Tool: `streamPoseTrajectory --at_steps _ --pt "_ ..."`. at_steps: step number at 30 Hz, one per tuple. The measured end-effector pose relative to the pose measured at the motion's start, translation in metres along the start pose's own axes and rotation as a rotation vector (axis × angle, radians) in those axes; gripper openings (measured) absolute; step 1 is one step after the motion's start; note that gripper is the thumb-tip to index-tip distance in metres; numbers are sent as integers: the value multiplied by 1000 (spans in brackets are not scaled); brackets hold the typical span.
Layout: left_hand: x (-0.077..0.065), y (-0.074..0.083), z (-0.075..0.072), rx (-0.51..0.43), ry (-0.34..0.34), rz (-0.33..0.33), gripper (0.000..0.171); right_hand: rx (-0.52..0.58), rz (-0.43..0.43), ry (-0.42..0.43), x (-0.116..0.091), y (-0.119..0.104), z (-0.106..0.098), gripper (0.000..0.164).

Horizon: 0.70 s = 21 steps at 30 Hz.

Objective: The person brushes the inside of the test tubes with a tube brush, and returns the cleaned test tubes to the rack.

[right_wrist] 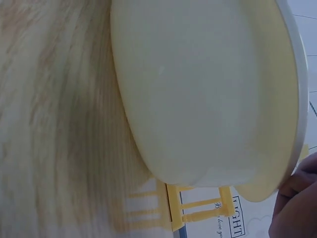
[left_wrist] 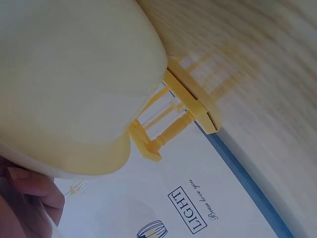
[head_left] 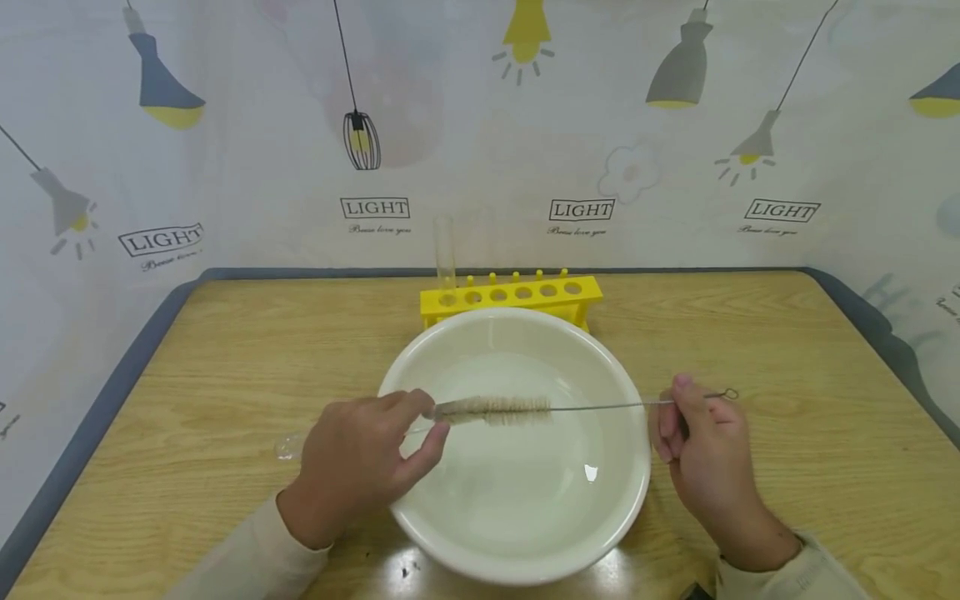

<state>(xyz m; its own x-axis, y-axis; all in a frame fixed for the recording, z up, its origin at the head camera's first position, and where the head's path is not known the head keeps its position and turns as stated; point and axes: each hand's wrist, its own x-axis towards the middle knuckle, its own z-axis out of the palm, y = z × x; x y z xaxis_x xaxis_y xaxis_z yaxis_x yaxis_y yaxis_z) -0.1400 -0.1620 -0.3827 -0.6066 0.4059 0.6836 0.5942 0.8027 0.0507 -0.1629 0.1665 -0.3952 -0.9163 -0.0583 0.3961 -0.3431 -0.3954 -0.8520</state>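
Note:
Over a cream basin [head_left: 636, 492], my left hand [head_left: 360, 454] holds a clear glass test tube, whose rounded end [head_left: 287, 447] sticks out to the left behind the hand. My right hand [head_left: 708, 450] pinches the thin wire handle of a test tube brush [head_left: 519, 407], close to its looped end. The brush lies level, its pale bristles pointing left. Beside my left thumb and forefinger the bristles look pressed narrower, seemingly within the tube's mouth. In the wrist views, the basin's outer wall hides most of this, leaving only fingers [left_wrist: 37, 186] showing.
Behind the basin stands a yellow test tube rack [head_left: 510, 297], with one clear test tube [head_left: 445, 250] upright in its leftmost hole. The wooden table [head_left: 787, 350] reaches back to a patterned wall covering [head_left: 480, 142]. A small dark object [head_left: 697, 592] shows at the front edge.

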Motion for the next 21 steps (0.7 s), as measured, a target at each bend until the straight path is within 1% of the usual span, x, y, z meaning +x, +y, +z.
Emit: streamPoseTrajectory --at_steps 10,21 --pt "0 1 2 -5 19 -7 30 -38 25 61 -3 3 0 49" --pt "-1 1 2 2 29 -10 29 -49 24 67 -3 4 2 49"
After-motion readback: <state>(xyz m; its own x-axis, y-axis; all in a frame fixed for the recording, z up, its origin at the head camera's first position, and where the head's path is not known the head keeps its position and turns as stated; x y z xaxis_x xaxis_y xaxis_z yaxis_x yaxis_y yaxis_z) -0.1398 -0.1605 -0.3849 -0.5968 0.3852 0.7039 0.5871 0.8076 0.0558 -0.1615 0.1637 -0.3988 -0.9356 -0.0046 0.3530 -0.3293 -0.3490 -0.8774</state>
